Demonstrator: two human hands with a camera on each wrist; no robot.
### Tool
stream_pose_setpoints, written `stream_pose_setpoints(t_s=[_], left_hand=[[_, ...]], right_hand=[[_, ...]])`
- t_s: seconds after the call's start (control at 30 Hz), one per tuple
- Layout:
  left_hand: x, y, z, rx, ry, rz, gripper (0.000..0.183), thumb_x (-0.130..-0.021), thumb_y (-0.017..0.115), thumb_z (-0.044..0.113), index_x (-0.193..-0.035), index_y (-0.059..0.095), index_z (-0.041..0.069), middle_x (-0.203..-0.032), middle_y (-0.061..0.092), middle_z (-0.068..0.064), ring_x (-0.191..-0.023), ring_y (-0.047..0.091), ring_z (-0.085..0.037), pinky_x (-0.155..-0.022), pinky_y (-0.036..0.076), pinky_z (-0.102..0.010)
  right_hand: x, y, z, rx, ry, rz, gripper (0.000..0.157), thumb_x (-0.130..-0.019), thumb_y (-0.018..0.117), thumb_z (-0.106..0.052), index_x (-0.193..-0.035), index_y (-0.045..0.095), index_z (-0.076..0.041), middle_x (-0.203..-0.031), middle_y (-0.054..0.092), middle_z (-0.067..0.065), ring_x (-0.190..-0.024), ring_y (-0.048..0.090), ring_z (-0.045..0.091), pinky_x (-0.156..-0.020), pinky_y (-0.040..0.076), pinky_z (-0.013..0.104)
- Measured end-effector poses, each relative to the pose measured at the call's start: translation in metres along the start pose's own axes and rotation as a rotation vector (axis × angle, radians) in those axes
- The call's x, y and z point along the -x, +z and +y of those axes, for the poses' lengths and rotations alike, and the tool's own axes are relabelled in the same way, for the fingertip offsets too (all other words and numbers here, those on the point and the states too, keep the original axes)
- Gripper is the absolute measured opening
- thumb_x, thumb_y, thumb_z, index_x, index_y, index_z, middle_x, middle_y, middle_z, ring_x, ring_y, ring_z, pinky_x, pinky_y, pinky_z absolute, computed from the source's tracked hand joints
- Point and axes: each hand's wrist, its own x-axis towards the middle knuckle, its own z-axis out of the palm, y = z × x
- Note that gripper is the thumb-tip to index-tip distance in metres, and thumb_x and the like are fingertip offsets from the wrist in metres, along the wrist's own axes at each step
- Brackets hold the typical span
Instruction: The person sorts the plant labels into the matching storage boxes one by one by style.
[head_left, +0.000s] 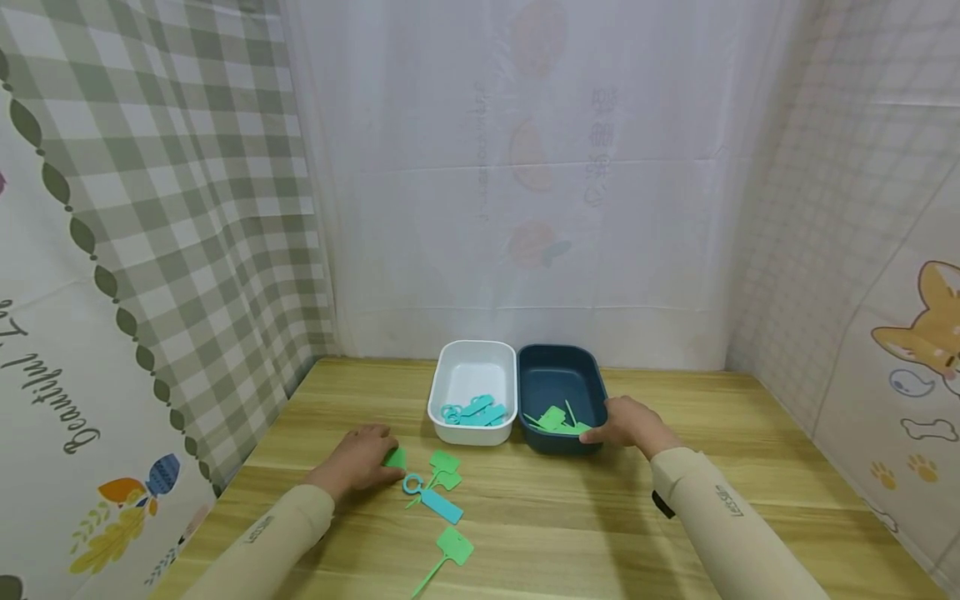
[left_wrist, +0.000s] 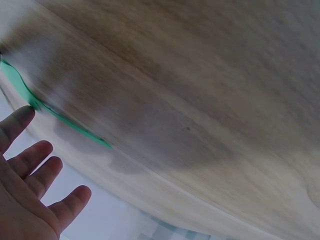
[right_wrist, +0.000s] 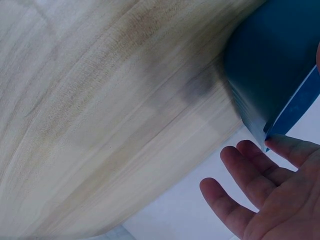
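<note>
In the head view my left hand point(head_left: 360, 460) is low over the table's left part, thumb and forefinger on either side of a green cable-tie tag point(head_left: 396, 458). The left wrist view shows the forefinger on that tag, its thin tail point(left_wrist: 80, 129) along the wood and the other fingers spread. My right hand point(head_left: 628, 423) is at the front right corner of the dark blue container point(head_left: 564, 443); its forefinger touches the rim and its thumb reaches over the front edge. Several green tags point(head_left: 553, 418) lie inside. The right hand's other fingers are loosely extended.
Left of the dark container stands a white container point(head_left: 465, 435) with several light blue ring tags point(head_left: 477, 407). Between the hands, two green tags point(head_left: 444, 461) overlap near a light blue ring tag point(head_left: 442, 506). Closer lies another green tag point(head_left: 454, 545). Curtains hang around the wooden table point(head_left: 540, 533).
</note>
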Motion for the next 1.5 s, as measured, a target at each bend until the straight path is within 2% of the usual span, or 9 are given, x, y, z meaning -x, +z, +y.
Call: stream_pose_setpoints(t_s=[0.33, 0.63, 0.9, 1.07, 1.3, 1.5], left_hand=[[-0.006, 0.001, 0.002, 0.0, 0.007, 0.005, 0.044, -0.088, 0.074, 0.041, -0.112, 0.069, 0.006, -0.134, 0.054, -0.023, -0.128, 0.046, -0.045, -0.1, 0.038, -0.063], [0.002, -0.003, -0.009, 0.037, -0.022, -0.013, 0.048, -0.082, 0.079, 0.042, -0.11, 0.069, 0.004, -0.137, 0.051, -0.026, -0.129, 0.045, -0.047, -0.1, 0.038, -0.065], [0.002, -0.001, -0.013, 0.055, -0.003, -0.01, 0.048, -0.084, 0.078, 0.041, -0.113, 0.069, 0.003, -0.136, 0.052, -0.026, -0.128, 0.045, -0.047, -0.099, 0.038, -0.064], [0.001, -0.001, -0.011, 0.055, 0.01, 0.012, 0.041, -0.086, 0.078, 0.037, -0.109, 0.069, 0.003, -0.134, 0.054, -0.025, -0.127, 0.048, -0.046, -0.097, 0.042, -0.062], [0.0, -0.003, -0.009, 0.068, 0.024, 0.005, 0.036, -0.086, 0.078, 0.033, -0.103, 0.068, 0.002, -0.131, 0.055, -0.024, -0.124, 0.05, -0.044, -0.097, 0.044, -0.059], [0.0, -0.003, -0.009, 0.025, 0.038, 0.021, 0.032, -0.084, 0.08, 0.035, -0.088, 0.065, 0.007, -0.123, 0.057, -0.02, -0.116, 0.054, -0.041, -0.091, 0.046, -0.057]], right_hand=[[0.0, 0.0, 0.0, -0.008, 0.006, -0.002, 0.092, -0.083, 0.076, -0.052, -0.134, 0.046, 0.02, -0.136, 0.048, 0.037, -0.125, 0.047, 0.05, -0.1, 0.042, 0.058], [-0.001, -0.001, 0.002, -0.008, 0.006, 0.005, 0.091, -0.083, 0.077, -0.05, -0.133, 0.046, 0.02, -0.135, 0.049, 0.037, -0.124, 0.048, 0.05, -0.099, 0.043, 0.058], [0.0, -0.002, 0.001, -0.007, 0.006, 0.008, 0.09, -0.083, 0.077, -0.049, -0.132, 0.047, 0.02, -0.134, 0.049, 0.038, -0.123, 0.049, 0.05, -0.098, 0.044, 0.057], [0.002, -0.003, -0.001, -0.007, 0.007, 0.006, 0.089, -0.083, 0.077, -0.048, -0.132, 0.047, 0.021, -0.133, 0.049, 0.038, -0.123, 0.049, 0.05, -0.098, 0.044, 0.057], [0.003, -0.003, -0.002, -0.011, 0.01, 0.008, 0.089, -0.083, 0.077, -0.048, -0.132, 0.047, 0.02, -0.134, 0.049, 0.038, -0.123, 0.049, 0.05, -0.098, 0.043, 0.057], [0.003, -0.002, -0.002, -0.006, 0.003, 0.009, 0.088, -0.083, 0.077, -0.048, -0.131, 0.048, 0.02, -0.133, 0.05, 0.037, -0.122, 0.05, 0.05, -0.097, 0.044, 0.057]])
